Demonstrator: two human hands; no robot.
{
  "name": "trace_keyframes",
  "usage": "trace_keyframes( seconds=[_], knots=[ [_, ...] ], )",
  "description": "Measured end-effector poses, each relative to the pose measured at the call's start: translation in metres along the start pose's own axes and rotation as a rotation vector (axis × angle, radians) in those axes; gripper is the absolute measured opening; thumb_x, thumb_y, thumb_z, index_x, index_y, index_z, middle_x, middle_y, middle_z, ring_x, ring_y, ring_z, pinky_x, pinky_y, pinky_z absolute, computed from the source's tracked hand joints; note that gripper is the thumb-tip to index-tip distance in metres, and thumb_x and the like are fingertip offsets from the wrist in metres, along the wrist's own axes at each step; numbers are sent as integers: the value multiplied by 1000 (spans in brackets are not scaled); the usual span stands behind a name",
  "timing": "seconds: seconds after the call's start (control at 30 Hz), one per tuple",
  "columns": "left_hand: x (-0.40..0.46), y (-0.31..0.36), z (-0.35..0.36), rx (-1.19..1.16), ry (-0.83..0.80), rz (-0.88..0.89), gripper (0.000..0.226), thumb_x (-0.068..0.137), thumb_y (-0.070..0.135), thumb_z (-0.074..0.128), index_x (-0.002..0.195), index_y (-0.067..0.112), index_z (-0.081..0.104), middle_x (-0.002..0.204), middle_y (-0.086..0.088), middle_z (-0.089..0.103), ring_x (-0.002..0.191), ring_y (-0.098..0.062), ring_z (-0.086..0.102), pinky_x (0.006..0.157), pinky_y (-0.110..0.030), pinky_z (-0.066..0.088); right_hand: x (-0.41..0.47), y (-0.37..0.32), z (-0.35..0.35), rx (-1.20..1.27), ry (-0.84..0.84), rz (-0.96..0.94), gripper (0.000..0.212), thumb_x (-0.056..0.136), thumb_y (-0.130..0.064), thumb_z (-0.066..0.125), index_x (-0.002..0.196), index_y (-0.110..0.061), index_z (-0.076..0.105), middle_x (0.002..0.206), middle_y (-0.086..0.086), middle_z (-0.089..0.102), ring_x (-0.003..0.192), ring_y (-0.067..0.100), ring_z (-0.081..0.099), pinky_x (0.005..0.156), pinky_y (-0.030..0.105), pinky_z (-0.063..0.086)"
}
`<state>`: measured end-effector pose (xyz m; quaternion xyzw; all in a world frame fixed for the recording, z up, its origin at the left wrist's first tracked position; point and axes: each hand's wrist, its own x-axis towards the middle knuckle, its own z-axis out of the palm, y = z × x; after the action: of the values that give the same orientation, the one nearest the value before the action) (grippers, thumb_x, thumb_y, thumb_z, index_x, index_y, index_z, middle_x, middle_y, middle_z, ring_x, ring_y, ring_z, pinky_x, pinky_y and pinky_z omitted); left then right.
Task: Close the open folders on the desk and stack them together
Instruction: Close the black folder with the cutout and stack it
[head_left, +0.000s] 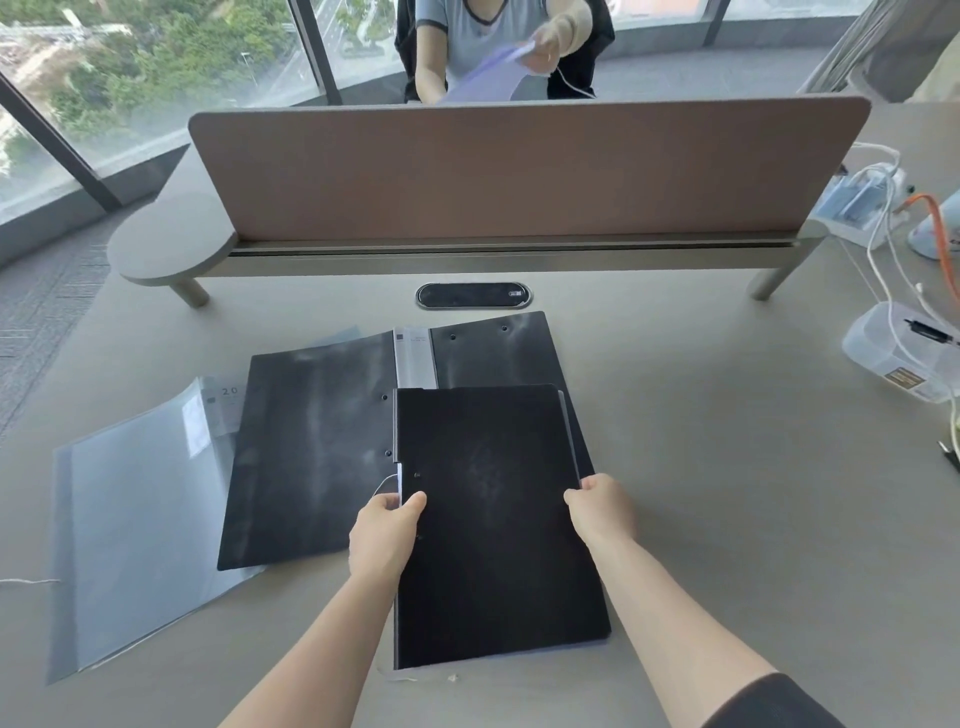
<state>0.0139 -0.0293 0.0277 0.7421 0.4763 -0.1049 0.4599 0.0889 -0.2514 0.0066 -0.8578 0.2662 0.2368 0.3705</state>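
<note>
Both forearms extended | left hand (382, 535), right hand (602, 512) clamp closed black folder (498, 525) edges

Daylight floods in from the windows (156, 78) far beyond both hands, bright and even, so the view outside is slightly washed out. The desk (727, 415) is softly lit with only faint shadows, the clearest a thin one under the forearms near the bottom edge. Pale, milky reflections streak the open black folder (311, 441) just left of the left hand (382, 535), and a dimmer sheen lies on the closed black folder (493, 519) between it and the right hand (602, 512). The wide lens bows the divider panel (519, 166) and curves the edges. Another person's hand (553, 39) at the top is motion-blurred.
</note>
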Motion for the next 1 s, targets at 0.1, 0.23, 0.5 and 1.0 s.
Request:
trace_keyframes(
  seconds=[0.1,0.23,0.5,1.0],
  knots=[
    [1,1,3,-32,-16,-26,38,75,43,60,84,8,70,75,-8,74,69,-21,63,78,-39,54,-2,2,-4,57,-1,-18,32,87,-12,55,118,-14,62,104,2,66,90,25,61,74,31,48],
    [4,0,9,-73,-62,-67,36,56,50,62,68,16,59,65,-13,61,60,-23,48,64,-35,45,-3,6,-9,143,-8,-13,27,89,-8,51,111,-11,66,90,1,62,85,26,60,76,34,49],
    [-8,11,23,-174,-92,-62,49,53,52,70,69,5,66,66,-17,63,59,-26,50,65,-38,46,7,19,-27,352,-10,18,18,90,-3,48,92,-5,66,82,6,60,68,21,46,62,30,37],
    [-40,69,127,-177,-310,47,23,80,33,77,82,13,67,79,-9,66,67,-20,59,62,-27,46,41,57,-138,394,198,78,19,93,2,49,103,9,63,123,31,59,117,49,53,100,55,43]
  ],
)
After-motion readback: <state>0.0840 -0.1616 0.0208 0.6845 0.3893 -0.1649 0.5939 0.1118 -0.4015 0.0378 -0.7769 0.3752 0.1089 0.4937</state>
